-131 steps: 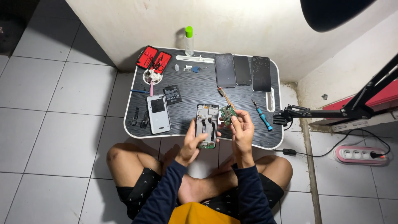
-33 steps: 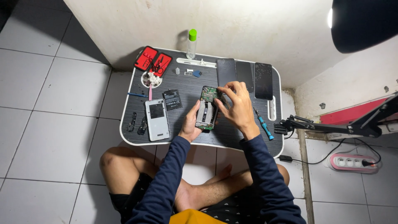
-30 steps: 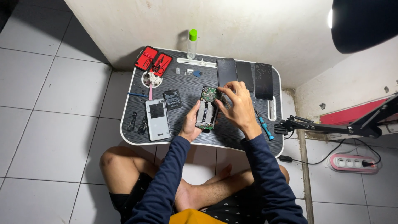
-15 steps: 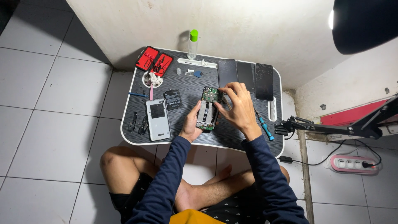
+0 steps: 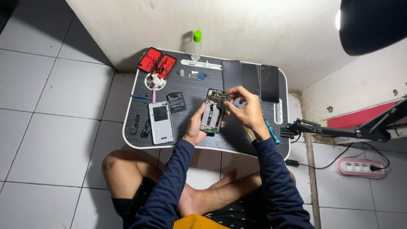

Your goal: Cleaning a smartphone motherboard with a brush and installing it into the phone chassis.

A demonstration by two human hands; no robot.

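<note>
A person sitting cross-legged on a tiled floor is working at a low black table [image 5: 237,140] set against a pale wall. Lying at its left end are two small dark parts [image 5: 141,126]; beside them, a pale phone back shell [image 5: 161,123], a black battery [image 5: 176,101], a white dish [image 5: 155,81] and an open red tool case [image 5: 157,63]. A clear bottle with a green cap [image 5: 196,44] is standing at the far edge. Near the middle, the left hand [image 5: 196,127] is gripping the lower edge of an opened phone [image 5: 213,113], holding it just above the tabletop, while the right hand [image 5: 248,109] is pinching at the phone's top end. Three dark glass panels [image 5: 251,78] are crowding the far right corner, and a blue-handled screwdriver [image 5: 271,131] is lying beside the right wrist. Past the right edge, a black clamp arm [image 5: 339,130] is reaching in over a white power strip [image 5: 361,166]; bare tiles are lying to the left.
</note>
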